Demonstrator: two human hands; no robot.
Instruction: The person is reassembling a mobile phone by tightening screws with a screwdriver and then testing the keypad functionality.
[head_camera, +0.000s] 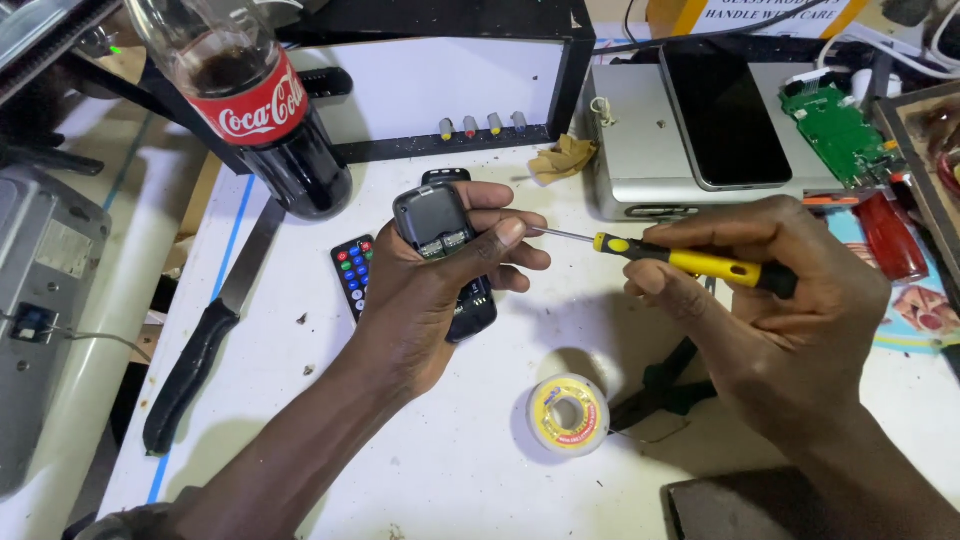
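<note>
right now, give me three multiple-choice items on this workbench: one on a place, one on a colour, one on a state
1. Where does the solder reel lie?
A. on the silver box
B. on the white table, in front of both hands
C. under the knife

2. What colour is the screwdriver handle?
A. yellow and black
B. red
C. green

3. What is the state of the small grey device?
A. lying flat on the table
B. inside the bottle
C. held up in the left hand

Answers:
1. B, the reel sits on the bare table nearer the camera than the hands.
2. A, the handle in the right hand is yellow with black ends.
3. C, the left fingers wrap around it above the remote control, with the screwdriver tip pointing at it.
</note>
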